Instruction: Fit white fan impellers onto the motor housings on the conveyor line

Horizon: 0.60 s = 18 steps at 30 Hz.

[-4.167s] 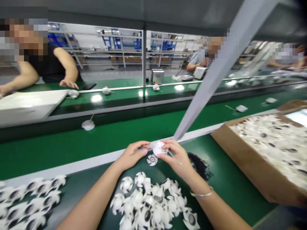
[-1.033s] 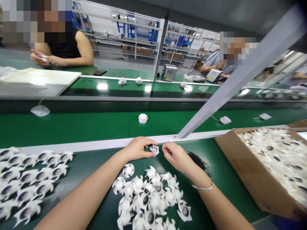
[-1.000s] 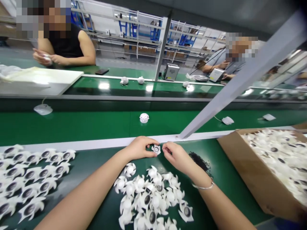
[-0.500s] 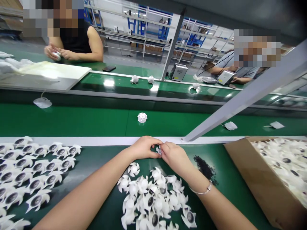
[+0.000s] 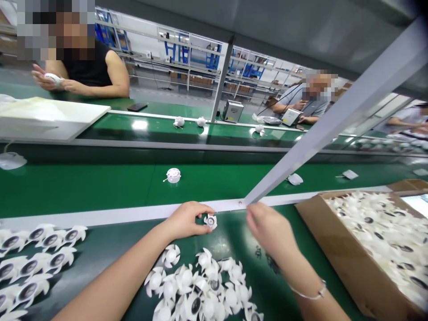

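Note:
My left hand (image 5: pixel 187 219) pinches a small white fan impeller (image 5: pixel 210 220) just above the green bench, near its white front strip. My right hand (image 5: pixel 269 227) hovers to the right of it, apart from the impeller, fingers curled and slightly blurred; whether anything is in them is hidden. Below both hands lies a heap of several white impellers (image 5: pixel 200 287). More impellers (image 5: pixel 36 258) lie in rows at the left.
A cardboard box (image 5: pixel 337 263) full of impellers stands at the right. A grey slanted bar (image 5: pixel 321 129) rises over the bench. White round parts (image 5: pixel 173 175) ride the green conveyor. A person opposite (image 5: pixel 87 71) holds a part; another person (image 5: pixel 301 107) sits further right.
My right hand has drawn away to the right from the impeller that both hands were touching. The left hand keeps holding it. The round part on the conveyor has drifted left.

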Each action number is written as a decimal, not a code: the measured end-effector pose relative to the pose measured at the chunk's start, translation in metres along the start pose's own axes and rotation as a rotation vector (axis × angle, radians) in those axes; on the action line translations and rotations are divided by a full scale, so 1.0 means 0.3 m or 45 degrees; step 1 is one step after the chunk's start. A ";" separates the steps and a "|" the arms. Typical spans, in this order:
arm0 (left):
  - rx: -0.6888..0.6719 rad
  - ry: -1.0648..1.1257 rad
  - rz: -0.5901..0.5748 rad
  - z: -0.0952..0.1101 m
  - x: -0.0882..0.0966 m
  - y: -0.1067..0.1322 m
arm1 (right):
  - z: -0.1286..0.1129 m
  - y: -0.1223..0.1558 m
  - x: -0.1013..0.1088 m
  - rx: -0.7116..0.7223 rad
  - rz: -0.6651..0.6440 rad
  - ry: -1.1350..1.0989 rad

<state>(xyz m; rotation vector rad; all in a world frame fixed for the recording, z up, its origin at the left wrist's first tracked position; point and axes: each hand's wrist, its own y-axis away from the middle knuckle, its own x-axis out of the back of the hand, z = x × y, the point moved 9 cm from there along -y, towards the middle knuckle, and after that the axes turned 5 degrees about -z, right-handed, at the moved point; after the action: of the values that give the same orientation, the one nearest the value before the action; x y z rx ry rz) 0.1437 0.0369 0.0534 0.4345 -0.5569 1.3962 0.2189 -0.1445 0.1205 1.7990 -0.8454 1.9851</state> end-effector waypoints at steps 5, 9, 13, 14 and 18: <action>0.033 0.000 -0.016 0.000 -0.001 -0.001 | 0.516 -0.067 -0.073 -0.656 -0.165 0.120; 0.104 0.003 -0.019 0.001 0.004 0.000 | 0.762 -0.197 -0.126 -0.909 -0.163 0.196; 0.131 0.004 -0.014 0.014 0.008 0.002 | 0.884 -0.285 -0.180 -1.052 -0.286 0.148; 0.132 0.003 -0.013 0.018 0.009 0.002 | 0.894 -0.298 -0.193 -1.045 -0.327 0.117; 0.150 0.001 -0.016 0.015 0.011 0.006 | 0.880 -0.298 -0.192 -0.949 -0.366 0.026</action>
<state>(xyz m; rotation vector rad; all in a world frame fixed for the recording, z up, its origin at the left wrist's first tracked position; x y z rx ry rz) 0.1418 0.0370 0.0590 0.5312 -0.4723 1.4215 0.4880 -0.2317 0.0895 1.3562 -1.0629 1.2616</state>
